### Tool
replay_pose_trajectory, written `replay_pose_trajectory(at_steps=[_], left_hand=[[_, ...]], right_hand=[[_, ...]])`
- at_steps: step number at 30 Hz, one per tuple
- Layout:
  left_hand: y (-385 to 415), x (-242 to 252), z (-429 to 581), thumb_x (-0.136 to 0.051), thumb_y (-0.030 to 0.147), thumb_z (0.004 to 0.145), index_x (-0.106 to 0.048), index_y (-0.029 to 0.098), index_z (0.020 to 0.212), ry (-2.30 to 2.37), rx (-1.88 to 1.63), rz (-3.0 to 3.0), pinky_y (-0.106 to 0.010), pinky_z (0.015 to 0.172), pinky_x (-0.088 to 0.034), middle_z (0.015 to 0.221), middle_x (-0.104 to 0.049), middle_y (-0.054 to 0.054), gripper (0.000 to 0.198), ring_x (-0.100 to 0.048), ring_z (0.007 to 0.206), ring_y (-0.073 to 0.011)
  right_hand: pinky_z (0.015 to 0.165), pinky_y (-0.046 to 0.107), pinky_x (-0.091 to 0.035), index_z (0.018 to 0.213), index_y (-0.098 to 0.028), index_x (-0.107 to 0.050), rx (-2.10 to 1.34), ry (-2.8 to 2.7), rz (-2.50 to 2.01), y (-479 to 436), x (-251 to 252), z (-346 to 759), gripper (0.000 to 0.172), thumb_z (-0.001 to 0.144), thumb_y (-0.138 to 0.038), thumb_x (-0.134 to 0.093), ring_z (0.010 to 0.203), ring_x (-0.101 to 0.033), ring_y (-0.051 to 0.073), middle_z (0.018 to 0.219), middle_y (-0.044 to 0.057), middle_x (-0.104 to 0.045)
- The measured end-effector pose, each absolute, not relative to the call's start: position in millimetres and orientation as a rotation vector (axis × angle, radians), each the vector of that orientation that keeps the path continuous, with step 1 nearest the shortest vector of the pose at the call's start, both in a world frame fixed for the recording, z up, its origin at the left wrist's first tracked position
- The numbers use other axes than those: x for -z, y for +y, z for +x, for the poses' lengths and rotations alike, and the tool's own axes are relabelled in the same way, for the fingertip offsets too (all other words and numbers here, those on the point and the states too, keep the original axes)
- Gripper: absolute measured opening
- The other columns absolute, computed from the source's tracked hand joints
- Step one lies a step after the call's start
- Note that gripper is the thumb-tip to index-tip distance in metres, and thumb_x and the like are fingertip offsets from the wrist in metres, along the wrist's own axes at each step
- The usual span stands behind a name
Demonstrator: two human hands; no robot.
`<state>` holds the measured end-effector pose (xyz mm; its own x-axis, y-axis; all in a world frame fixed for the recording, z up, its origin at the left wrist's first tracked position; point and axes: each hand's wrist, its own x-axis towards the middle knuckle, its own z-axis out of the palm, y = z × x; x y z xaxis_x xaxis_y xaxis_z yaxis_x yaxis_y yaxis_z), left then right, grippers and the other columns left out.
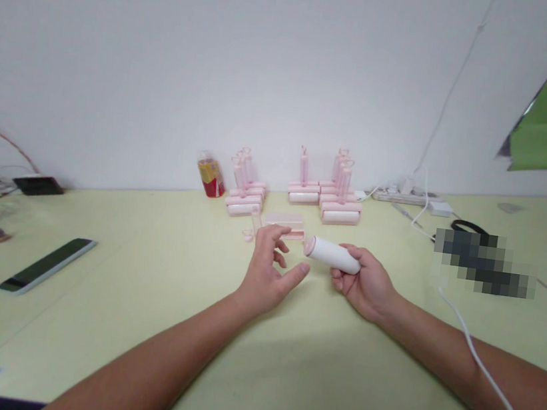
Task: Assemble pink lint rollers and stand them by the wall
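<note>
Over the middle of the pale yellow bench (pixel 135 335), the right hand (pixel 366 288) is closed around a white roller (pixel 335 255), whose pink-capped end points toward the left hand (pixel 268 268). That hand is open and empty, fingers spread, its thumb tip just beside the cap. Beyond the 2 hands a pink tray (pixel 285 221) lies near the left fingertips.

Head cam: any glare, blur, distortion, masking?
Head view: even soft light, with faint shadows under the left hand and right hand on the pale yellow table; no glare on the white cylindrical roller; wide-angle stretch toward the edges; a pixelated block masks something dark at right.
</note>
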<state>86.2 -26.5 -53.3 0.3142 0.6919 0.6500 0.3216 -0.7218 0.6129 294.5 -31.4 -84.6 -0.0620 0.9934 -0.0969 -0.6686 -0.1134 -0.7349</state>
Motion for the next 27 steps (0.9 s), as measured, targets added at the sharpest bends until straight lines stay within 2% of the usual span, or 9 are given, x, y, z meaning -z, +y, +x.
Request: replay_pose_trajectory(at_steps=[5, 11, 15, 18, 20, 23, 27], left_hand=[[-31.7, 53.6, 89.6, -0.067, 0.023, 0.083, -0.049, 0.026, 0.136, 0.794, -1.01, 2.235, -0.02, 0.058, -0.049, 0.138, -0.046, -0.011, 0.056, -0.057, 0.086, -0.0126], [-28.4, 54.8, 88.4, -0.065, 0.026, 0.084, -0.049, 0.026, 0.138, 0.867, -1.014, 2.24, -0.021, 0.059, -0.049, 0.138, -0.05, -0.011, 0.057, -0.057, 0.087, -0.0135], [-17.7, 60.0, 85.0, -0.06, 0.031, 0.086, -0.054, 0.023, 0.132, 1.118, -1.001, 2.259, -0.024, 0.063, -0.048, 0.117, -0.063, -0.008, 0.047, -0.059, 0.078, -0.0129], [-5.3, 61.7, 77.3, -0.057, 0.035, 0.087, -0.048, 0.022, 0.138, 1.469, -0.792, 2.306, -0.028, 0.066, -0.046, 0.088, -0.069, -0.003, 0.053, -0.06, 0.069, -0.0158], [3.1, 61.0, 70.2, -0.056, 0.037, 0.086, -0.043, 0.023, 0.142, 1.705, -0.593, 2.333, -0.031, 0.066, -0.045, 0.08, -0.069, -0.003, 0.059, -0.062, 0.071, -0.0207], [13.1, 58.8, 59.7, -0.054, 0.042, 0.086, -0.043, 0.025, 0.142, 1.947, -0.394, 2.367, -0.035, 0.07, -0.046, 0.095, -0.07, -0.008, 0.059, -0.066, 0.082, -0.0266], [20.4, 57.7, 50.9, -0.051, 0.046, 0.085, -0.049, 0.028, 0.137, 2.055, -0.303, 2.432, -0.036, 0.078, -0.048, 0.122, -0.06, -0.012, 0.055, -0.065, 0.094, -0.028]], right_hand=[[0.039, 0.024, -0.045, 0.098, -0.02, -0.057, -1.538, -0.602, -0.716, -27.1, 85.8, 299.7, 0.013, 0.086, -0.025, -0.054, 0.05, -0.055, 0.014, 0.066, 0.0, -0.06], [0.041, 0.025, -0.046, 0.099, -0.021, -0.057, -1.545, -0.633, -0.687, -28.1, 85.9, 300.7, 0.015, 0.085, -0.025, -0.056, 0.052, -0.056, 0.015, 0.069, 0.0, -0.061], [0.042, 0.025, -0.047, 0.098, -0.021, -0.056, -1.543, -0.669, -0.701, -31.3, 87.7, 297.3, 0.014, 0.085, -0.024, -0.056, 0.052, -0.055, 0.015, 0.067, 0.0, -0.061], [0.041, 0.024, -0.046, 0.097, -0.021, -0.056, -1.51, -0.69, -0.715, -32.0, 88.1, 296.4, 0.012, 0.085, -0.024, -0.056, 0.053, -0.055, 0.015, 0.064, 0.0, -0.059], [0.041, 0.024, -0.046, 0.097, -0.021, -0.055, -1.499, -0.698, -0.725, -32.3, 87.8, 296.5, 0.013, 0.084, -0.025, -0.057, 0.052, -0.055, 0.015, 0.064, 0.0, -0.059], [0.041, 0.024, -0.045, 0.096, -0.021, -0.055, -1.491, -0.717, -0.735, -33.0, 87.5, 296.1, 0.013, 0.084, -0.025, -0.057, 0.052, -0.054, 0.015, 0.063, 0.0, -0.058], [0.041, 0.024, -0.045, 0.095, -0.021, -0.055, -1.489, -0.75, -0.739, -34.1, 87.6, 294.5, 0.012, 0.084, -0.025, -0.057, 0.052, -0.055, 0.015, 0.062, 0.0, -0.057]])
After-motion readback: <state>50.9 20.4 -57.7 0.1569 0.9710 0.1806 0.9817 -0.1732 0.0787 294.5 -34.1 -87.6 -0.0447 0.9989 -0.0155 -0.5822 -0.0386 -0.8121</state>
